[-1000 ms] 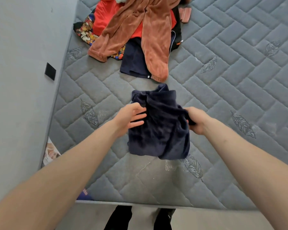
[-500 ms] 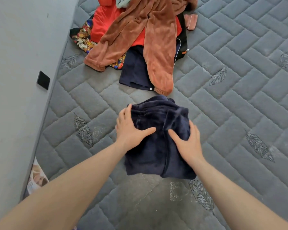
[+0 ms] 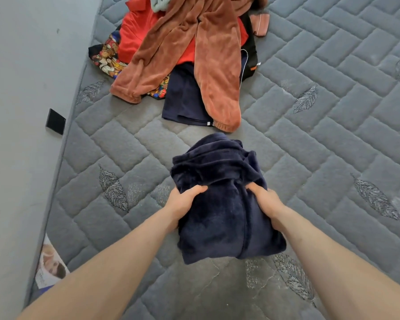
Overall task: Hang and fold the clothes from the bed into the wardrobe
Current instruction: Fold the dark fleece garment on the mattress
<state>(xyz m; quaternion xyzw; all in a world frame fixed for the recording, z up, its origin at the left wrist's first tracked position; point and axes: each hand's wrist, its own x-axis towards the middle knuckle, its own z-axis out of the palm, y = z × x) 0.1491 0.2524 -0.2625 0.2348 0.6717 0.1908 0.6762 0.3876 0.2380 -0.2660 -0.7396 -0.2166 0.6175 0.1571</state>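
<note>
1. The left hand and right hand each curl their fingers round a side of the folded navy fleece at lower centre.
2. The bundle's long axis runs away from the person, on or just above the mattress; both hands are equally near.
3. Further up, well apart, lies the unfolded clothes pile; nothing lies between the bundle and the person.
4. No wardrobe shows.

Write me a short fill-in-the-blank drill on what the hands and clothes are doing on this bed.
1. Both hands grip a folded garment whose colour is ____.
2. The left hand holds the garment's ____ side.
3. The rust-brown fleece trousers lie on top of a ____ top.
4. The pile lies on a quilted ____ mattress.

Missing words: navy; left; red; grey
</note>
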